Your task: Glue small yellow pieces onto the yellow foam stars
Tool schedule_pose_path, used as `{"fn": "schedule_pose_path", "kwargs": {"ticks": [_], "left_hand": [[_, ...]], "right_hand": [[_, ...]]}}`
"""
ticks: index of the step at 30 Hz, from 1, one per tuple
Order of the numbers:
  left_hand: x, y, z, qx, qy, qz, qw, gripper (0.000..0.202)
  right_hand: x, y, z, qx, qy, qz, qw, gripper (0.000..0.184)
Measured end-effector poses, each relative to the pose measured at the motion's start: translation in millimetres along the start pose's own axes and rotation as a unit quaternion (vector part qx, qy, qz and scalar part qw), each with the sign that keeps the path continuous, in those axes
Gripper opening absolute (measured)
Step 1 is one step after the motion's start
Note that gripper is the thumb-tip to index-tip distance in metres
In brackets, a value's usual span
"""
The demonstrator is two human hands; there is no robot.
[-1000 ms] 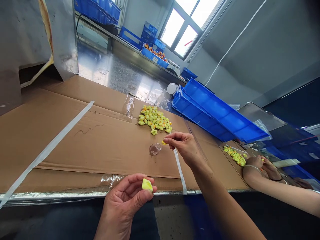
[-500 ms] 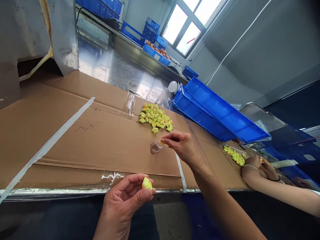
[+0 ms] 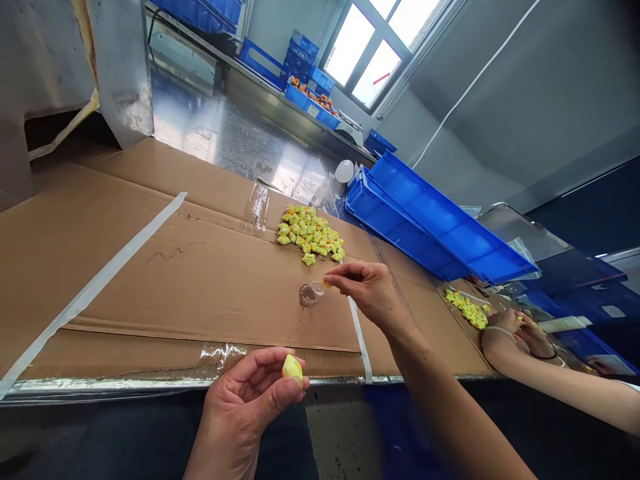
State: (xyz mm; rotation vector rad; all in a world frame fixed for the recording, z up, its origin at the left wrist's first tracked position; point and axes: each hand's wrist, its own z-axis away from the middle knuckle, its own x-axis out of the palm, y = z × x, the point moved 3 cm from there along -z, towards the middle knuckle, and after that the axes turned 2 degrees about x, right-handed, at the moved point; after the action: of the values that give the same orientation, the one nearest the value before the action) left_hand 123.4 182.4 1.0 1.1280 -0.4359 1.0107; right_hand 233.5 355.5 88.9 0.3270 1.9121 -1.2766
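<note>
My left hand (image 3: pixel 257 393) is closed at the table's front edge, with a small yellow figure (image 3: pixel 291 367) between thumb and fingers; a little orange shows on its side. Further out, my right hand (image 3: pixel 363 287) pinches a tiny yellow-orange piece (image 3: pixel 327 283), mostly covered by the fingertips. That piece is right beside the rim of a small clear cup (image 3: pixel 315 291); whether they touch I cannot tell. Brownish smears mark the cardboard around the cup. Behind it lies a heap of yellow figures (image 3: pixel 310 233) with orange spots.
Cardboard (image 3: pixel 225 287) covers the table, with a white tape strip (image 3: pixel 110 273) at left. Long blue crates (image 3: pixel 425 220) stand at the back right. At far right, a co-worker's hands (image 3: pixel 520 333) are near another yellow heap (image 3: pixel 465 309). A metal housing (image 3: pixel 120 73) rises at left.
The yellow figure in my left hand has turned slightly. My right hand stays near the cup, its pinch a touch further from the rim. The whole view has shifted a little.
</note>
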Motion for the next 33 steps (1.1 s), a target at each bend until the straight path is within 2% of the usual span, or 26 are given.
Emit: {"fn": "schedule_pose_path", "kwargs": {"ticks": [20,33], "left_hand": [[-2.0,-1,0,0.002,-0.016,0.01,1.0,0.022],[2.9,-2,1,0.036,0.025,0.014,0.999,0.028]], "right_hand": [[4,22,6,0.056,0.006,-0.084,0.995,0.018],[-16,18,18,0.066,0.009,-0.175,0.982,0.014]]}}
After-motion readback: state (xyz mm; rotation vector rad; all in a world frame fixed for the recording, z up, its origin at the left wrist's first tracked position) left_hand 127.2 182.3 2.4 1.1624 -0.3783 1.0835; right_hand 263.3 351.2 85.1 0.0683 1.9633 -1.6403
